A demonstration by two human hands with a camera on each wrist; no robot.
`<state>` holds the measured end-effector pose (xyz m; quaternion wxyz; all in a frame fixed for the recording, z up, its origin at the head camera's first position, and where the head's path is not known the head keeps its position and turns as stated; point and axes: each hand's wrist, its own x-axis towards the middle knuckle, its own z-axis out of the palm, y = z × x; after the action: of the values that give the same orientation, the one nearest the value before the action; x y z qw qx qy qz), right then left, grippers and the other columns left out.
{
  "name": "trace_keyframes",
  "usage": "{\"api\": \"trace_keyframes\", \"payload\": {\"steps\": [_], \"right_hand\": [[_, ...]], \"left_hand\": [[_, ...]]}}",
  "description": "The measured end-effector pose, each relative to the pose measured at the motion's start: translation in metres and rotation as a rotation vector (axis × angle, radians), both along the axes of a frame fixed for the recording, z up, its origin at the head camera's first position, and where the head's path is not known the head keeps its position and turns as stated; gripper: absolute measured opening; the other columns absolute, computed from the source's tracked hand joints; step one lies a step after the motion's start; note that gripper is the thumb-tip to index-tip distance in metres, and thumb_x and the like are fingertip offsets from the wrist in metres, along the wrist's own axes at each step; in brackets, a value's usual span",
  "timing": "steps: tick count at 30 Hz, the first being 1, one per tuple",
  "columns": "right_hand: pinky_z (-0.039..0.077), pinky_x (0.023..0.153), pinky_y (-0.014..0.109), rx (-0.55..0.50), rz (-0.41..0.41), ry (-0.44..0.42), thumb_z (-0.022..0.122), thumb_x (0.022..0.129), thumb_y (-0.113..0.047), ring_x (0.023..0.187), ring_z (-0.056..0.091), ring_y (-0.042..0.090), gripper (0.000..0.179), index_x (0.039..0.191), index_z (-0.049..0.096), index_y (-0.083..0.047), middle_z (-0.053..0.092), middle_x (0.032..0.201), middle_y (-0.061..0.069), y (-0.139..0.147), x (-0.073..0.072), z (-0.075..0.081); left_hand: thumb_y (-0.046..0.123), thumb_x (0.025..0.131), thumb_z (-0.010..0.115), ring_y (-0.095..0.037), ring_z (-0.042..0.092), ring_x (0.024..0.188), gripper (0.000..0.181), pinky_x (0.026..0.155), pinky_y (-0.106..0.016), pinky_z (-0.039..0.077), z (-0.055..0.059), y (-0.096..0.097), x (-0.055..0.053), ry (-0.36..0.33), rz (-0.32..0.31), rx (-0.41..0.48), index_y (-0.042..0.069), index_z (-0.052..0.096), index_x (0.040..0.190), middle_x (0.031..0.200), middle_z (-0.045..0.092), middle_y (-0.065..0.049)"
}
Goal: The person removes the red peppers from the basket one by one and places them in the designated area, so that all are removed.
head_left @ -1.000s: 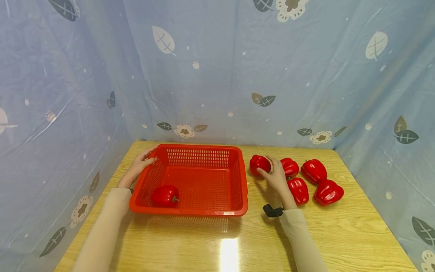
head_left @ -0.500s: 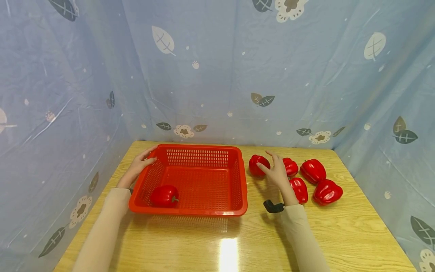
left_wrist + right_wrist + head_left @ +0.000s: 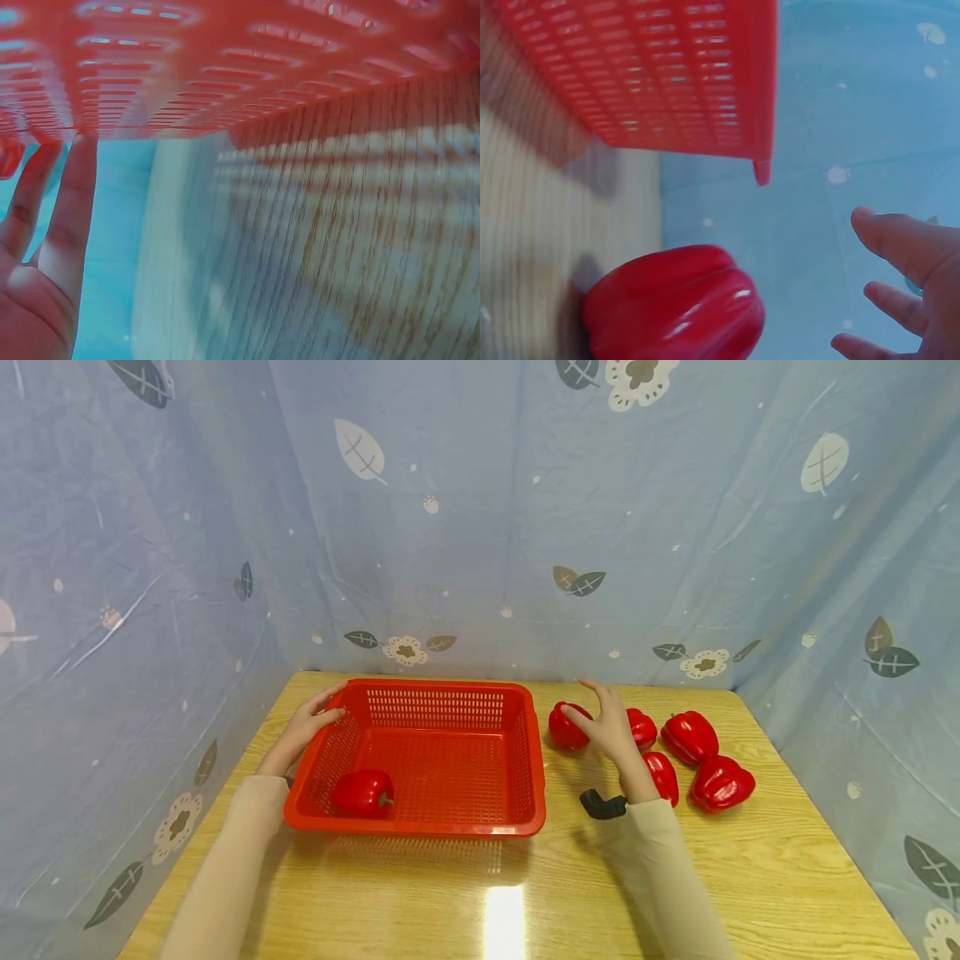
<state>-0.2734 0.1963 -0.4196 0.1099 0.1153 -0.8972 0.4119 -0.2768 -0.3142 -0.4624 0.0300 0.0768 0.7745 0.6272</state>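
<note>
A red plastic basket (image 3: 431,828) with slotted walls stands on the table. My left hand (image 3: 300,731) grips its left rim, the thumb over the edge; in the left wrist view the fingers (image 3: 71,195) reach up to the basket from outside. One red bell pepper (image 3: 362,792) lies inside, in the near left corner. To the basket's right sits another bell pepper (image 3: 567,728). My right hand (image 3: 609,722) hovers beside and above it, thumb and fingers spread and holding nothing. The right wrist view shows air between that hand and the pepper (image 3: 675,304).
Farther right, several more red bell peppers lie close together, among them an upper one (image 3: 690,737) and a lower one (image 3: 722,783). The right forearm partly covers one of them (image 3: 662,778). A blue patterned curtain (image 3: 480,527) surrounds the wooden table (image 3: 420,893).
My right hand has drawn away from the bell pepper beside the basket, rising with its fingers spread wider. The left hand, the basket and the peppers have stayed put.
</note>
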Motion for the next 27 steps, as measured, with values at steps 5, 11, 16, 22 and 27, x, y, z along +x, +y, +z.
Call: {"api": "trace_keyframes", "payload": {"steps": [5,11,16,22,27], "right_hand": [[0.034,0.098,0.057,-0.018,0.029,-0.018,0.066,0.085,-0.034,0.126,0.035,0.038,0.064,0.139,0.042,-0.010,0.038,0.138,0.019,-0.004,-0.001,0.007],[0.035,0.098,0.056,-0.042,0.076,0.003,0.066,0.086,-0.031,0.127,0.034,0.039,0.062,0.138,0.042,-0.009,0.038,0.138,0.020,-0.009,-0.002,0.018],[0.034,0.101,0.054,-0.059,0.107,0.007,0.067,0.086,-0.029,0.127,0.034,0.037,0.058,0.136,0.045,-0.010,0.040,0.138,0.017,-0.015,-0.003,0.027],[0.031,0.104,0.054,-0.086,0.144,-0.012,0.066,0.086,-0.027,0.129,0.032,0.037,0.058,0.137,0.044,-0.011,0.038,0.140,0.017,-0.023,-0.003,0.037],[0.030,0.105,0.053,-0.088,0.168,-0.028,0.066,0.086,-0.030,0.130,0.031,0.036,0.060,0.138,0.043,-0.012,0.036,0.141,0.015,-0.030,-0.003,0.043]], "left_hand": [[0.020,0.095,0.053,-0.009,0.061,0.092,0.059,0.070,-0.030,0.055,0.000,0.001,0.001,-0.002,0.007,0.018,0.017,0.027,0.148,0.137,0.038,-0.019],[0.019,0.095,0.053,-0.009,0.061,0.091,0.059,0.070,-0.029,0.055,0.003,0.001,0.003,-0.002,0.013,0.027,0.016,0.026,0.148,0.139,0.037,-0.020],[0.019,0.095,0.052,-0.010,0.061,0.093,0.059,0.071,-0.029,0.055,0.002,0.000,0.002,0.003,-0.003,0.022,0.017,0.026,0.148,0.140,0.035,-0.023],[0.012,0.095,0.051,-0.014,0.061,0.094,0.059,0.071,-0.029,0.055,0.018,0.008,0.011,-0.014,-0.007,0.039,0.009,0.024,0.148,0.140,0.034,-0.024],[0.009,0.095,0.049,-0.015,0.060,0.095,0.059,0.071,-0.030,0.055,0.026,0.013,0.016,-0.026,-0.012,0.046,0.006,0.021,0.147,0.142,0.029,-0.029]]}}
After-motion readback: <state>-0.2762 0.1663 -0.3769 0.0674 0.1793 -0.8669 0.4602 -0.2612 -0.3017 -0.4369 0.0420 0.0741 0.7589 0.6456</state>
